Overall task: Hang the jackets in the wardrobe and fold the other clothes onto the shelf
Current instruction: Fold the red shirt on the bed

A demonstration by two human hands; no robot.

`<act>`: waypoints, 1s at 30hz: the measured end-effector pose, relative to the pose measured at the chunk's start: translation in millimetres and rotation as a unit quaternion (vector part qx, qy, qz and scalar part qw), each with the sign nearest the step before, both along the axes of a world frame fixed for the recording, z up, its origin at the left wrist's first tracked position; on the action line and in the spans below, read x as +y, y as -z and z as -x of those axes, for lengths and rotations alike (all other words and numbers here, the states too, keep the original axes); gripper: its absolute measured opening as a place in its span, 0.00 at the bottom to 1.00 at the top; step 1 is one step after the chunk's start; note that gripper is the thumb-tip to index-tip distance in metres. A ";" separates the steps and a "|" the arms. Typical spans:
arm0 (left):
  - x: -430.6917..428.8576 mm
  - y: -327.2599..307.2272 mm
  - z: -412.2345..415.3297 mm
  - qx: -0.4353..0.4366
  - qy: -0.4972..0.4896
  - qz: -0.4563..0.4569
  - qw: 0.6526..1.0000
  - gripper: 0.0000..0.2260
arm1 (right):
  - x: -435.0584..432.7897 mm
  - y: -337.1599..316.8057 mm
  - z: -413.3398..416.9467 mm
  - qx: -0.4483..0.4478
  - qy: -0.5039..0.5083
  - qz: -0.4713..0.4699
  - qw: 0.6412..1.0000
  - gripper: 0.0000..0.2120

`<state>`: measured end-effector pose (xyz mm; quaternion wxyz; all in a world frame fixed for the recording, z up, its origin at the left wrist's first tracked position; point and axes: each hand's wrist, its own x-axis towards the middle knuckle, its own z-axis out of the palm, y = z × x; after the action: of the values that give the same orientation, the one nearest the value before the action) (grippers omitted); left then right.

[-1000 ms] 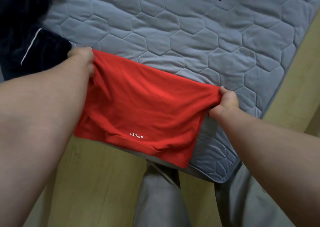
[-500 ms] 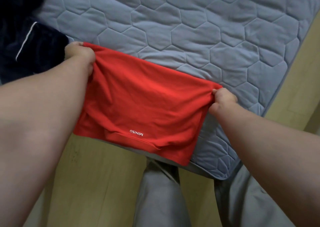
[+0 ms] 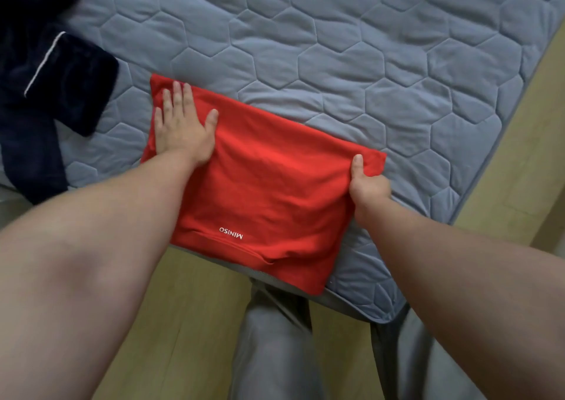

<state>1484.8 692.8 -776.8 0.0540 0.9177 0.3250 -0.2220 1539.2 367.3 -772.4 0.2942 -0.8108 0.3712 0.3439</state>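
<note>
A folded red garment (image 3: 263, 191) is laid on the quilted grey mattress (image 3: 336, 63), close to its near corner, with the hem and a small white logo turned toward the person and slightly overhanging the edge. The mattress is presumably used as a broad, flat folding surface, since a shelf or wardrobe is not shown.

The left hand (image 3: 180, 127) is spread flat on the far left part of the cloth, fingers straight and thumb out. The fabric is judged to be pinned and smoothed there so that it does not slide. The right hand (image 3: 367, 182) is clamped on the right edge, with the thumb laid on top. The fingers are hidden beneath the cloth, so it can only be supposed that they are curled under it. With one side anchored and the other gripped, the cloth is drawn taut between the two hands, which are set well apart, and creases are taken out before a further fold is made.

A dark navy garment (image 3: 61, 78) with pale piping is left at the mattress's left side, apart from the red one, apparently awaiting its turn. Grey trousers (image 3: 275, 338) and a wooden floor (image 3: 183, 292) are seen below.
</note>
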 end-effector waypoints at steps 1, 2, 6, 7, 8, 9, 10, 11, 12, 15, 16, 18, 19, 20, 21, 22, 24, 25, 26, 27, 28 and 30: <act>6.2 1.0 -3.8 0.023 -0.009 0.014 1.000 0.35 | -1.4 1.8 -0.8 0.001 -0.011 -0.002 1.000 0.41; 9.3 0.8 -7.4 0.038 -0.011 0.012 0.999 0.35 | -3.4 3.6 -0.8 0.002 -0.018 -0.003 1.000 0.41; -35.9 -16.7 -11.9 -0.010 0.026 -0.071 0.997 0.36 | -12.0 -2.0 -2.2 -0.005 -0.030 -0.037 0.999 0.40; -62.7 -25.2 -5.8 -0.035 0.049 -0.063 0.996 0.34 | -14.1 -5.1 -3.5 0.002 -0.024 -0.060 0.998 0.39; -94.3 -33.9 4.6 -0.060 0.077 -0.044 0.994 0.32 | -15.7 -8.1 -5.2 0.011 -0.007 -0.093 0.996 0.35; -128.6 -40.6 19.1 -0.086 0.107 -0.025 0.990 0.28 | -17.0 -11.3 -7.3 0.021 0.021 -0.134 0.991 0.29; -163.7 -45.8 35.3 -0.105 0.128 -0.010 0.986 0.25 | -18.6 -14.2 -9.4 0.034 0.051 -0.174 0.983 0.22; -197.2 -49.7 50.3 -0.108 0.131 0.010 0.985 0.24 | -20.1 -18.7 -12.0 0.053 0.076 -0.205 0.974 0.16; -227.6 -53.1 63.2 -0.090 0.114 0.037 0.989 0.25 | -20.8 -23.6 -14.4 0.075 0.095 -0.227 0.966 0.13; -299.3 -56.7 83.4 0.024 -0.033 0.105 0.994 0.41 | -20.7 -37.1 -20.9 0.130 0.120 -0.265 0.948 0.12; -315.2 -55.8 83.3 0.053 -0.097 0.118 0.987 0.46 | -19.4 -40.2 -22.4 0.137 0.117 -0.275 0.945 0.13; -333.3 -49.6 77.1 0.084 -0.212 0.130 0.965 0.53 | -17.3 -41.6 -23.3 0.133 0.078 -0.276 0.949 0.15; -336.7 -44.4 73.0 0.094 -0.250 0.125 0.955 0.53 | -16.3 -41.2 -23.0 0.122 0.049 -0.271 0.953 0.14; -337.2 -39.2 69.0 0.106 -0.274 0.120 0.948 0.51 | -15.2 -41.3 -22.8 0.107 0.017 -0.266 0.958 0.13; -335.8 -34.0 65.3 0.115 -0.284 0.116 0.945 0.47 | -14.7 -42.2 -23.0 0.087 -0.019 -0.257 0.962 0.12; -334.0 -28.9 63.3 0.119 -0.281 0.108 0.946 0.40 | -15.2 -42.2 -23.1 0.066 -0.058 -0.245 0.965 0.13; -331.2 -22.9 62.7 0.111 -0.272 0.096 0.951 0.29 | -17.3 -43.8 -24.5 0.030 -0.121 -0.222 0.967 0.14; -333.0 -24.1 64.0 0.104 -0.268 0.095 0.953 0.29 | -20.5 -47.1 -26.7 0.019 -0.134 -0.211 0.968 0.16; -333.2 -24.9 66.3 0.102 -0.261 0.101 0.955 0.30 | -21.2 -48.5 -29.2 0.010 -0.147 -0.200 0.969 0.18; -333.7 -26.4 66.5 0.097 -0.257 0.111 0.955 0.31 | -22.8 -50.0 -33.8 0.004 -0.164 -0.189 0.968 0.20; -338.7 -33.1 64.9 0.100 -0.254 0.128 0.954 0.31 | -28.9 -55.6 -39.2 0.004 -0.180 -0.180 0.967 0.23; -344.2 -39.6 59.6 0.104 -0.245 0.157 0.951 0.31 | -33.7 -60.4 -49.6 -0.003 -0.196 -0.170 0.966 0.24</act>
<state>1425.2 348.6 -737.2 0.2164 0.7612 0.5050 -0.3446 1588.8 333.7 -712.0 0.3552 -0.8068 0.1404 0.4507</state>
